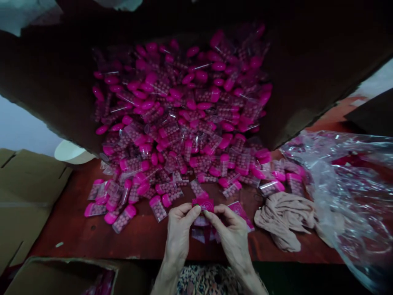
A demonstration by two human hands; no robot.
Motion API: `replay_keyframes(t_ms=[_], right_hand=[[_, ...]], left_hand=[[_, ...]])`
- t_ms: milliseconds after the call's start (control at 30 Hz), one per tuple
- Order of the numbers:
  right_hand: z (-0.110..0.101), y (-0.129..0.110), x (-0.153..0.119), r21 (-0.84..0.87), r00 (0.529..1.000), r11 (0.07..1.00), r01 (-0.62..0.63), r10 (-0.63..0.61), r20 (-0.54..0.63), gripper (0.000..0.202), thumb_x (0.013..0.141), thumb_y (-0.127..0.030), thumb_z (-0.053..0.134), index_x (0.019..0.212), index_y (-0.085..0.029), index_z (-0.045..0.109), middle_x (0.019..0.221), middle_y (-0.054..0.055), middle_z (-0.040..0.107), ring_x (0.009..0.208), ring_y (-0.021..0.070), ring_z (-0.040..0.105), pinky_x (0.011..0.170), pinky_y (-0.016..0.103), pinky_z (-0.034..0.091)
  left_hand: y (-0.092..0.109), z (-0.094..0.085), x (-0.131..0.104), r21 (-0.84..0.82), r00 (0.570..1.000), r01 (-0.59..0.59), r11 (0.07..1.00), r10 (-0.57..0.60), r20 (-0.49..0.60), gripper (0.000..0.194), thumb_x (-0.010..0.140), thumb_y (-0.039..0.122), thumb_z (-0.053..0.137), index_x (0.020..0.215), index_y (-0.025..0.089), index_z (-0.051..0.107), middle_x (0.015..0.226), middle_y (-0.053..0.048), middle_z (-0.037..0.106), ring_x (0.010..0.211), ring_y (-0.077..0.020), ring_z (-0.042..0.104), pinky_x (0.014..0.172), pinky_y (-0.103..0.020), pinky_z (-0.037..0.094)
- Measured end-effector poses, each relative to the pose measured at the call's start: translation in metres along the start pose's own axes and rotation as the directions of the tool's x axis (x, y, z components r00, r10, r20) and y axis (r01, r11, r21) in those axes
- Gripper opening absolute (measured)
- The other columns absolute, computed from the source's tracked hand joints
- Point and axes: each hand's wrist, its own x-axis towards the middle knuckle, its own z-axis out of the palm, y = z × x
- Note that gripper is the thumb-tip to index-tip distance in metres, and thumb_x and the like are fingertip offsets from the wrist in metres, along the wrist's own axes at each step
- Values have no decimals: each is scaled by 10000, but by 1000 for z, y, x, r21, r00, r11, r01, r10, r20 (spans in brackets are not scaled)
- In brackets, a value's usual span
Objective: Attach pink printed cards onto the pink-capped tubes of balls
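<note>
My left hand [179,231] and my right hand [232,231] meet near the front of the table, thumbs and fingertips pinched together. Between them they hold a small pink printed label [205,203], one side in each hand. More pink printed labels [242,211] lie on the table just beyond my right hand. Pale, shiny pieces [201,233] sit below the held label between my wrists; what they are I cannot make out. A small clear container with a pink cap [158,208], filled with pale pink beads, lies just left of my left hand.
A large cardboard box [310,61] on its side spills a heap of pink-capped bead containers [187,135] onto the red table [147,241]. A beige cloth [284,219] and clear plastic bag [353,196] lie right. An open carton [70,266] stands front left.
</note>
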Motion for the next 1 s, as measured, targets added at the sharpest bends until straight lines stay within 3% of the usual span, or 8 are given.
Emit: replay_keyframes(t_ms=[100,233,400,500,600,800,900,1000], right_hand=[[1,-2,0,88,997,995,-57,52,58,227,759,-366,622,646,-170,604,593,-23,579,549,125,525,521,219,431],[4,-3,-2,60,997,998,19,-23,69,233,810,-340,554,640,-182,574,575,-37,528,525,108,483,484,195,397],[-1,-11,2,7,990,994,107,-107,90,217,833,-306,526,657,-195,586,602,-21,541,567,124,515,535,205,428],[-4,-18,6,-33,986,988,152,-150,76,172,849,-289,494,824,-200,639,736,15,626,678,149,587,626,224,473],[-1,-23,8,-51,992,994,97,-92,86,189,769,-279,601,930,-191,646,810,24,677,728,169,620,658,239,491],[9,-24,11,28,987,1000,6,-10,161,134,771,-281,606,764,-175,688,664,-2,675,609,155,604,559,228,464],[8,-26,14,28,975,999,43,-48,219,187,828,-299,552,816,-176,692,667,-1,664,608,147,594,563,224,454],[7,-30,17,-60,958,983,171,-152,243,234,883,-277,473,818,-174,673,714,17,650,640,144,584,591,228,441]], left_hand=[[-5,1,-3,-39,997,-1,999,-2,-71,113,618,250,732,658,144,720,637,-28,690,582,-109,567,608,-218,438],[-9,2,-5,-118,989,-23,993,5,-148,96,554,204,762,573,154,682,557,15,651,533,-93,547,597,-214,432],[-2,2,-4,-127,995,-17,992,4,-102,126,549,224,767,610,146,690,578,4,652,564,-102,554,623,-226,438],[3,4,-4,-92,993,-73,993,63,-98,124,634,255,726,698,150,708,632,-4,668,619,-109,567,654,-224,440],[6,8,-4,-90,980,-138,986,123,-155,86,644,239,721,661,160,691,599,20,642,599,-93,555,620,-199,432],[14,9,4,-208,962,-171,963,117,-248,173,496,199,781,592,154,644,561,26,636,533,-98,558,579,-223,456],[20,5,8,-249,974,-131,960,78,-211,191,505,199,781,632,159,644,613,18,661,566,-104,585,615,-235,475],[27,2,8,-213,987,-100,972,70,-143,214,521,182,785,704,152,679,672,3,690,621,-100,604,655,-215,478]])
